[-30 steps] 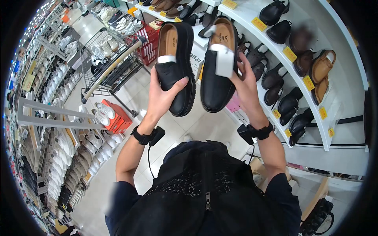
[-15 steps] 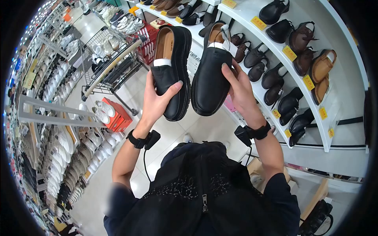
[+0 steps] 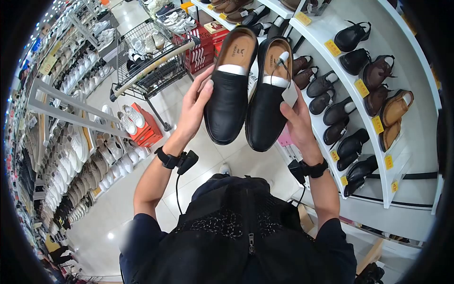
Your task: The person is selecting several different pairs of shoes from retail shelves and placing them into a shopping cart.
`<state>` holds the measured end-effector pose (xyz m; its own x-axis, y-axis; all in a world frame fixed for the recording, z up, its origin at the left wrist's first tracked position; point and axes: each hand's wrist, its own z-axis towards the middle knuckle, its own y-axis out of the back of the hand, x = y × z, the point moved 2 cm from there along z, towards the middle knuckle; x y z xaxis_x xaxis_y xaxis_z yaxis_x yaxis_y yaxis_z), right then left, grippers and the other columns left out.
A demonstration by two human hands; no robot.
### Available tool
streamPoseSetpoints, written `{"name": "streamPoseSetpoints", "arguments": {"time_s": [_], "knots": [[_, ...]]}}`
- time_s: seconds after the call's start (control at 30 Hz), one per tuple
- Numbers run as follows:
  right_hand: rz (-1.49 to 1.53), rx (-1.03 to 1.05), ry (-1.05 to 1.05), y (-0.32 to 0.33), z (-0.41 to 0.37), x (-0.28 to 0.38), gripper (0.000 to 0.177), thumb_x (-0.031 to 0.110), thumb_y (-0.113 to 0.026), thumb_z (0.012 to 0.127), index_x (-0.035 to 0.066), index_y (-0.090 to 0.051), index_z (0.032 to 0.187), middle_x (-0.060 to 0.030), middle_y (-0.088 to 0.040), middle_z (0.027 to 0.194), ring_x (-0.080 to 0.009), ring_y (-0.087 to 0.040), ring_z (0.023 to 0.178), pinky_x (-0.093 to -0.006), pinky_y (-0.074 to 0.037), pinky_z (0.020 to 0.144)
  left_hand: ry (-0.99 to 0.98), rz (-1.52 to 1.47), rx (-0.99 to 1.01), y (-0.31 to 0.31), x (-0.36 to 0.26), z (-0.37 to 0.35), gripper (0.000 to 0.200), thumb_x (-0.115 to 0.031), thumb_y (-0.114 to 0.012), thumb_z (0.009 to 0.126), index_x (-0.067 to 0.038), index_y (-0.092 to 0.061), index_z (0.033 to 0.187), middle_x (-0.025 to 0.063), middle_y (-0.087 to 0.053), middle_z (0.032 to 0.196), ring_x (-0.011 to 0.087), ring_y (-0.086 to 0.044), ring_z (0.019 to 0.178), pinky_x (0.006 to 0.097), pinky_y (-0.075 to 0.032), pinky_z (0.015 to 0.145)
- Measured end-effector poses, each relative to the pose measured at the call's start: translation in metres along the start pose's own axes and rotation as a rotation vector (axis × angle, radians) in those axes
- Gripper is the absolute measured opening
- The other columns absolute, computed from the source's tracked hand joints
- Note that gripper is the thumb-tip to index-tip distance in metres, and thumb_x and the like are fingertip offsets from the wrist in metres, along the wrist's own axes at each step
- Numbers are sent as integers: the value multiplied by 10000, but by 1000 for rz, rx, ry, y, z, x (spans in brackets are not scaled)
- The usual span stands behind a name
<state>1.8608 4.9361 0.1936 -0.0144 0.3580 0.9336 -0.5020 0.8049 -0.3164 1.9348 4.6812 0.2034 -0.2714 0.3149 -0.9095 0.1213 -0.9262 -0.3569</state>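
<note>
Two black slip-on shoes with tan insoles are held up side by side, toes toward me. My left hand (image 3: 195, 105) grips the outer edge of the left shoe (image 3: 227, 106), thumb near its upper. Around the outer side of the right shoe (image 3: 266, 113) is my right hand (image 3: 298, 116), its thumb by the upper and its other fingers partly hidden. White paper shows inside both shoes. A white tag (image 3: 289, 94) on a thin cord hangs from the right shoe, beside my right thumb.
Curved white shelves (image 3: 350, 99) with dark and brown shoes rise at the right. A shopping cart (image 3: 156, 61) holding shoes stands at the upper left, near red boxes (image 3: 201, 49). White sneakers (image 3: 134, 118) sit on an orange box (image 3: 150, 130). Shoe racks (image 3: 71, 165) line the left.
The left shoe has turned from showing its side and sole edge to showing its top. Both shoes have shifted right in view, and more of the right shoe's insole shows.
</note>
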Motion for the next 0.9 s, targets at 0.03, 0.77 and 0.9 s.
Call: {"name": "streamPoseSetpoints", "arguments": {"time_s": [0.03, 0.77, 0.9], "knots": [[-44, 28, 26, 0, 1, -2, 821, 158, -731, 911, -26, -227, 1533, -118, -446, 1440, -198, -449, 1321, -340, -314, 1142, -4, -2, -2, -1, -3, -1, 680, -273, -667, 966, -16, -336, 1502, 162, -525, 1393, 198, -542, 1238, 333, -437, 1045], [-282, -45, -123, -39, 41, -17, 775, 609, -348, 1028, 1, -310, 1508, -182, -414, 1466, -231, -350, 1390, -338, -206, 1173, 104, 139, -55, 33, -3, -13, 610, -317, -583, 1000, 20, -387, 1469, 109, -564, 1322, 149, -555, 1179, 280, -423, 1027], [-260, -39, -96, -47, 56, -16, 767, 535, -521, 1001, -11, -314, 1497, -168, -427, 1443, -214, -389, 1350, -312, -251, 1146, 84, 170, -89, 38, -1, -8, 552, -326, -555, 1024, 25, -420, 1427, 95, -577, 1267, 133, -553, 1144, 275, -428, 1004]]}}
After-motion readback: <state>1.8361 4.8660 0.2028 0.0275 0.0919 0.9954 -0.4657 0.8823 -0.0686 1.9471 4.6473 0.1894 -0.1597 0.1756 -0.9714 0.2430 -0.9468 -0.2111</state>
